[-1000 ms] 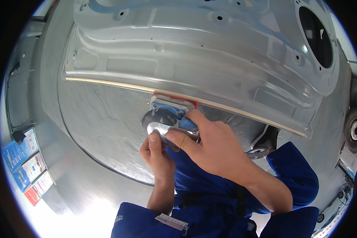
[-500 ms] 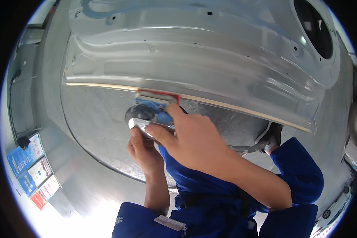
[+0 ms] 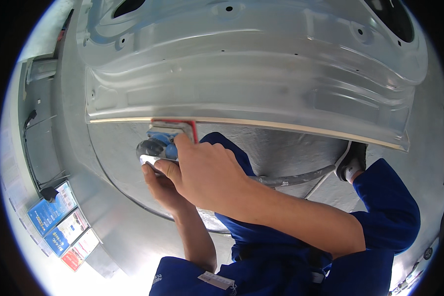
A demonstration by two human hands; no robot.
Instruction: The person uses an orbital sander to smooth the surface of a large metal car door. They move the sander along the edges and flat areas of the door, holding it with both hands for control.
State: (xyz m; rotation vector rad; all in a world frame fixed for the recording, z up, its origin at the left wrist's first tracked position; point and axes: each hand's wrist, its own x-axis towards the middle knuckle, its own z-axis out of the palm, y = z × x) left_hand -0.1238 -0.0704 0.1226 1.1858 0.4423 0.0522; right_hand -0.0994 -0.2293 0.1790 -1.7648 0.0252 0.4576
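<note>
A handheld power sander (image 3: 152, 147) with a black rounded top, blue body, silver lever and red-edged flat pad meets the lower edge of a large silver-grey car body panel (image 3: 241, 86). Its pad touches the pale strip (image 3: 281, 126) along that edge, left of the middle. My right hand (image 3: 212, 175) closes round the sander's right side, its thumb by the lever. From below, my left hand (image 3: 165, 191) grips the sander near the lever; its fingers are partly hidden behind the tool and my right hand. A grey hose (image 3: 301, 177) shows to the right, beyond my right forearm.
My knee in blue trousers (image 3: 232, 148) is just below the panel edge. A dark shoe (image 3: 351, 155) stands under its right end. Dark openings (image 3: 394, 19) pierce the panel higher up. Coloured boards (image 3: 54, 209) are at left, beside a grey frame with a black cable (image 3: 27, 143).
Both hands have slid the sander left along the panel's lower edge. The view has shifted, so the panel sits lower at its left end, and more of the hose shows.
</note>
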